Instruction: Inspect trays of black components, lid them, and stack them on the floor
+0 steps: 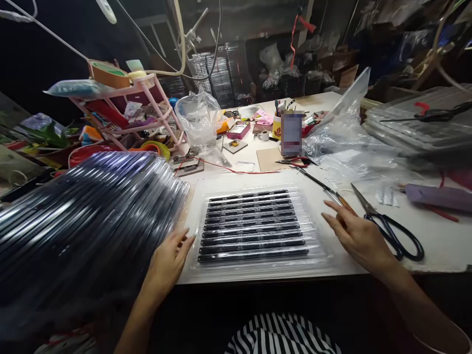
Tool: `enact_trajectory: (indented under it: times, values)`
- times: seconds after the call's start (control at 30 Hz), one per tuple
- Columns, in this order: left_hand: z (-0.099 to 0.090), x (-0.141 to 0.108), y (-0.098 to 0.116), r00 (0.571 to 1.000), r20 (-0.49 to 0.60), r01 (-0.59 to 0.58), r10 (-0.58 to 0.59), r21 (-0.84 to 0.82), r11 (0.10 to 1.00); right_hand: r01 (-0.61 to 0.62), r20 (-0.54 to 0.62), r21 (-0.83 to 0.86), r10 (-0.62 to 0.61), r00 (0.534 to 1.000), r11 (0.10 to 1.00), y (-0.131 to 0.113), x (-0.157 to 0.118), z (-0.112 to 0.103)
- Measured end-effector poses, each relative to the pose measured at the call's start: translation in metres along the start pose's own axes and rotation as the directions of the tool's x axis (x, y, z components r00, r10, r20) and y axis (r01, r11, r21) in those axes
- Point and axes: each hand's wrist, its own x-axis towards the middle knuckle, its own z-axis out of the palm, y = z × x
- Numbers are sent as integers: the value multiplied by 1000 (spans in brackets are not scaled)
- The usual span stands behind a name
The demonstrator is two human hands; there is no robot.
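Two bare hands flanked a clear, shallow plastic tray (258, 268) of long black strips (254, 223), which lay flat on the white worktable (442, 241) directly ahead of the person; the tray served as the landmark; its strips ran crosswise, left to right, so the long axis spanned the gap between the hands rather than pointing away from the body; the left hand (167, 263) rested open, fingers loosely extended, its fingertips touching or just short of the tray's left edge, I could not tell which; the right hand (359, 236) lay open too, palm down, just beside the tray's right edge, gripping nothing; judged by that, the left hand was a little nearer; left of the tray rose a tall, tilted stack of glossy dark plastic trays (84, 226), close against the left hand; right of the tray, beyond the right hand, lay black-handled steel scissors (391, 228), apart from the fingers.
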Motion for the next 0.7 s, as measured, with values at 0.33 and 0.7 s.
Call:
enact_trajectory:
  times: [0.33, 0.7]
  values:
    - [62, 47, 36, 928, 202, -368, 312, 388, 845, 535, 549, 2, -448, 705, 845, -51, 36, 55]
    - [56, 47, 4, 897, 134, -441, 422, 186, 878, 503, 427, -41, -440, 790, 864, -43, 60, 71]
